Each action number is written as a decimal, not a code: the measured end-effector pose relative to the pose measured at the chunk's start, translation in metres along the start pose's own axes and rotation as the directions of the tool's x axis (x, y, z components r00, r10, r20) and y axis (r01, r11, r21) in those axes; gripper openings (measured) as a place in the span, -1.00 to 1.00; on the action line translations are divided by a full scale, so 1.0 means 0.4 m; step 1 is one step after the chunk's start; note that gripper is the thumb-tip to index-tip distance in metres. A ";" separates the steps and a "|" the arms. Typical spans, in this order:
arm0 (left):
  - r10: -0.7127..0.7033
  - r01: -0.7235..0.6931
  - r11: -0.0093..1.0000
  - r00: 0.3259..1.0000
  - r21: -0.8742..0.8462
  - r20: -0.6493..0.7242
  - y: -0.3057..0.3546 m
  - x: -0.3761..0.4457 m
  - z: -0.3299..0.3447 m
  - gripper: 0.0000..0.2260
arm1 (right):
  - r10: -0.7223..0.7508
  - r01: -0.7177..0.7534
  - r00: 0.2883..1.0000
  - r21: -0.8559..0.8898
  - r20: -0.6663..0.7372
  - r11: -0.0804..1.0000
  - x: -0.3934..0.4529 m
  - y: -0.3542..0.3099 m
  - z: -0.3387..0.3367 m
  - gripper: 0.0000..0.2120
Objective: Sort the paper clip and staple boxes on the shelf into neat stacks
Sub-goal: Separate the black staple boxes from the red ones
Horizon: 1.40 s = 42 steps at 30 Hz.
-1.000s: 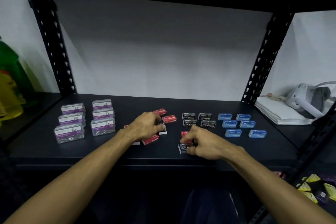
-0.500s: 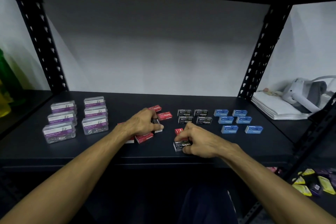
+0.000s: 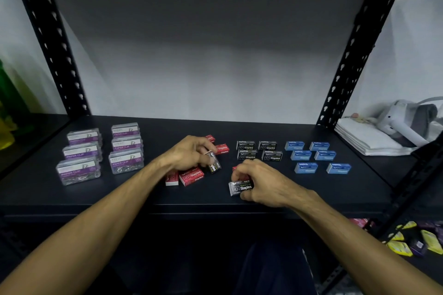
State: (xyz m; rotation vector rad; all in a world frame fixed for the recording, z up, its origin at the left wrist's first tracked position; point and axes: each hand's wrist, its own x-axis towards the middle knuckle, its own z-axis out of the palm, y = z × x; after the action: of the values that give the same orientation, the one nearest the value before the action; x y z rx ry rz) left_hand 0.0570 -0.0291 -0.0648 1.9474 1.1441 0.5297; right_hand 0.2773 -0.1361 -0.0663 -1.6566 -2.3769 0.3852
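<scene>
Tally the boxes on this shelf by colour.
Purple paper clip boxes: 6
Red staple boxes: 5 visible
Black staple boxes: 6
Blue staple boxes: 6
Total: 23 visible

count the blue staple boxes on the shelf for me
6, in two columns right of the black staple boxes: back pair and, middle pair and, front pair and. None looks hidden.
</scene>
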 end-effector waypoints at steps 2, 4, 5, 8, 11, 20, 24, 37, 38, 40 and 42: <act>-0.011 0.011 1.000 1.000 -0.015 -0.012 -0.004 -0.002 -0.003 -0.82 | -0.001 0.001 1.000 0.007 -0.003 1.000 0.001 -0.003 0.001 -0.67; -0.021 0.022 1.000 1.000 0.015 -0.011 -0.011 -0.004 -0.006 -0.82 | 0.002 -0.003 1.000 0.016 0.001 1.000 0.002 -0.004 0.002 -0.67; -0.019 0.020 0.999 1.000 0.041 -0.006 -0.013 -0.006 -0.006 -0.82 | 0.003 -0.003 1.000 0.022 0.002 1.000 0.003 -0.005 0.003 -0.66; -0.004 0.003 0.994 1.000 0.108 0.002 -0.019 -0.011 -0.006 -0.80 | 0.010 -0.009 1.000 0.050 -0.007 0.999 0.001 -0.009 0.004 -0.65; 0.024 -0.026 0.989 1.000 0.148 0.020 -0.013 -0.018 -0.003 -0.72 | 0.028 -0.028 1.000 0.065 -0.004 0.997 0.002 -0.013 0.003 -0.65; 0.040 -0.041 0.942 0.999 0.334 0.011 0.008 -0.009 0.009 -0.90 | 0.030 -0.030 1.000 0.095 0.000 0.995 -0.011 -0.013 -0.005 -0.85; 0.057 -0.045 0.954 0.998 0.297 -0.031 0.029 0.002 0.014 -0.89 | 0.083 -0.081 0.996 0.054 -0.038 0.995 -0.024 0.017 -0.045 -0.85; 0.190 -0.180 0.934 0.982 0.309 -0.001 0.168 0.079 0.145 -0.86 | 0.276 -0.329 0.937 -0.274 -0.214 0.904 -0.038 0.145 -0.120 -0.71; 0.194 -0.185 0.927 0.981 0.326 0.007 0.174 0.084 0.158 -0.86 | 0.274 -0.331 0.936 -0.285 -0.223 0.900 -0.035 0.150 -0.118 -0.72; 0.192 -0.189 0.917 0.981 0.351 0.028 0.181 0.091 0.183 -0.87 | 0.264 -0.328 0.937 -0.311 -0.229 0.892 -0.029 0.158 -0.113 -0.74; 0.192 -0.196 0.905 0.980 0.379 0.048 0.180 0.096 0.202 -0.87 | 0.247 -0.308 0.945 -0.325 -0.215 0.894 -0.020 0.165 -0.106 -0.75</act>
State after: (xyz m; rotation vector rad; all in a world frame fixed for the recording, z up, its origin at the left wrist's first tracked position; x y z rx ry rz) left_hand 0.1696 -0.0498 -0.0561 2.4171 1.1153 0.4218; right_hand 0.3522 -0.1180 -0.0488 -2.1042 -2.1802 -0.1536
